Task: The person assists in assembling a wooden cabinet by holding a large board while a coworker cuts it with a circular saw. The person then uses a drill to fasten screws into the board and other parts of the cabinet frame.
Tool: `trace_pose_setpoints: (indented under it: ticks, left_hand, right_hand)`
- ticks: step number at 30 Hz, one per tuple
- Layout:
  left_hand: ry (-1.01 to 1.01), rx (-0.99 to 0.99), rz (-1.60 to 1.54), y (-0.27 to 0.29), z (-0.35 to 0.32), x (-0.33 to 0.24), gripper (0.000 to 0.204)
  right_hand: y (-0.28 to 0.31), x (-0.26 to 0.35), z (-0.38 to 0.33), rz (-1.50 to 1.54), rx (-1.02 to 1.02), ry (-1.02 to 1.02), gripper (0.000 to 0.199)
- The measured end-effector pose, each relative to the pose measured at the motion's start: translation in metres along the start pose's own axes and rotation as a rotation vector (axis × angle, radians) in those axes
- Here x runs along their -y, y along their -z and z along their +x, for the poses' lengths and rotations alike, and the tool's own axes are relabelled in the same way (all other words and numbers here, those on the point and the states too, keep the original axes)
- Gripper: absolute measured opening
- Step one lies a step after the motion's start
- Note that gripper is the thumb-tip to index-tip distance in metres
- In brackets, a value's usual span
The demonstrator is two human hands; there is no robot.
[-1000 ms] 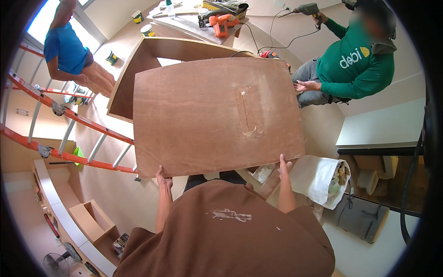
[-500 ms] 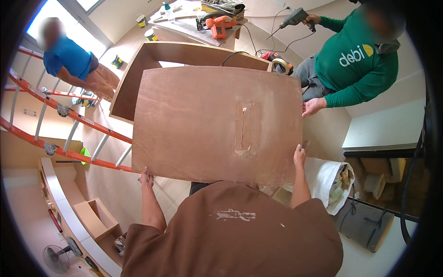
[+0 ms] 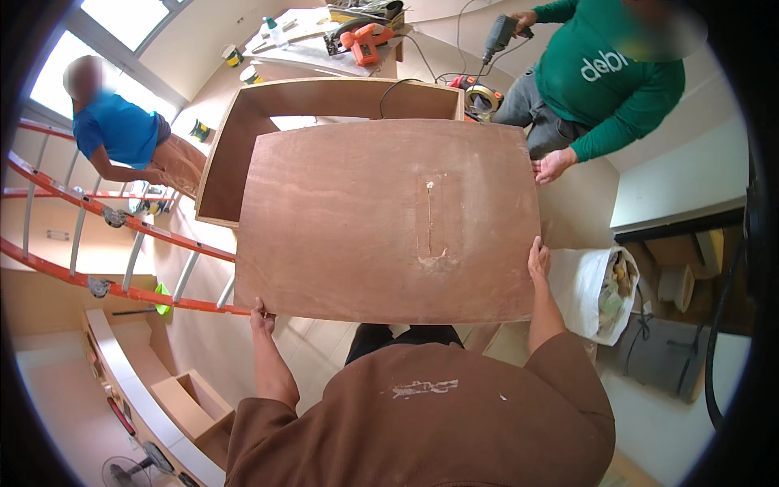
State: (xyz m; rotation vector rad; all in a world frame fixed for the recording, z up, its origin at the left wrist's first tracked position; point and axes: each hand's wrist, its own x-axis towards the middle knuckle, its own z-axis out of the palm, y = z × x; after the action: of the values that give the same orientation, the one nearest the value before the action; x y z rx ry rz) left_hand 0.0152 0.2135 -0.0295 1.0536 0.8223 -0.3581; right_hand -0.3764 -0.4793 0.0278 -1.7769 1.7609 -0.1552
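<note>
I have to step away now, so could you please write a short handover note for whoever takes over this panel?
Left hand: grips the plywood panel at its near left corner.
Right hand: grips the panel's right edge.
The panel is held flat above the open wooden cabinet box.
A co-worker's hand steadies the far right corner; their other hand holds a power drill.
Done: panel lifted.
Left: likely seating and fastening it on the box.

Matt, smooth reddish-brown plywood panel (image 3: 389, 219), with a rough pale gouge down its middle.
</note>
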Motion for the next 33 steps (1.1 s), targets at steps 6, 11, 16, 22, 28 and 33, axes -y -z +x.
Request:
trace_pose_setpoints:
  ticks: [6,11,16,22,28,33]
  left_hand:
    - [-0.070,0.147,0.111,0.005,-0.005,-0.015,0.035]
    - [-0.021,0.095,0.175,0.041,0.034,-0.047,0.038]
    - [-0.021,0.096,0.325,0.038,0.035,-0.060,0.039]
    - [-0.433,-0.201,1.109,0.022,0.037,-0.094,0.069]
    - [-1.163,-0.572,1.835,-0.018,0.100,-0.139,0.076]
    - [-0.683,0.300,2.154,-0.083,0.207,-0.179,0.063]
  right_hand:
    - [0.008,-0.043,-0.087,-0.043,-0.044,-0.126,0.077]
    - [-0.004,-0.091,-0.162,-0.001,-0.054,-0.178,0.078]
    - [-0.020,-0.130,-0.197,-0.034,-0.068,-0.270,0.078]
    - [-0.033,-0.127,-0.207,0.138,-0.033,-0.306,0.075]
    - [-0.046,-0.132,-0.207,0.209,-0.063,-0.336,0.076]
    - [-0.062,-0.184,-0.188,0.150,-0.236,-0.407,0.081]
